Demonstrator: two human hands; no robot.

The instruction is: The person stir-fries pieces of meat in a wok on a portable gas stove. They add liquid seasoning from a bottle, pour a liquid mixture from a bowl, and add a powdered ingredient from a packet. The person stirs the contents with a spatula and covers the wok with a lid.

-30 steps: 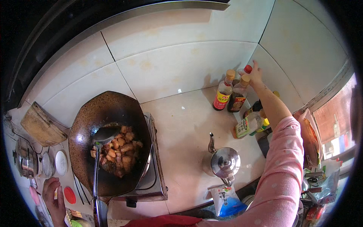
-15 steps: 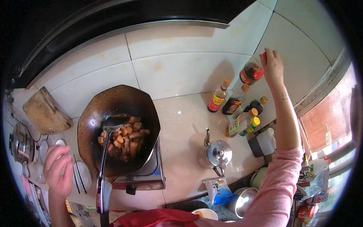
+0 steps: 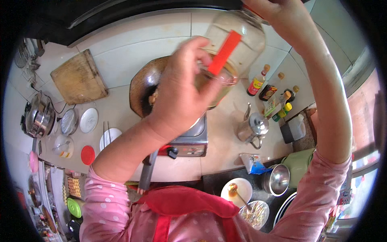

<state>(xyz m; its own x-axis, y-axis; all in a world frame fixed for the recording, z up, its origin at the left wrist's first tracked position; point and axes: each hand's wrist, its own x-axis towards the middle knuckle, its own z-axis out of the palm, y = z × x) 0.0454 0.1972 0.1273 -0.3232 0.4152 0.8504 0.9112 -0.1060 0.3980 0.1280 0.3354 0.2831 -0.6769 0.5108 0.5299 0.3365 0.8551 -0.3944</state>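
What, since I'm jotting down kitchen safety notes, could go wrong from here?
The large clear jar hangs from the right hand, gripped near its top. It might slip; whether the left hand beside it gives support is unclear.

Below the left forearm, a dark handle points toward the red apron; a bump from arm or body could jolt it.

No legible text; bottle labels (image 3: 255,86) too small to read.
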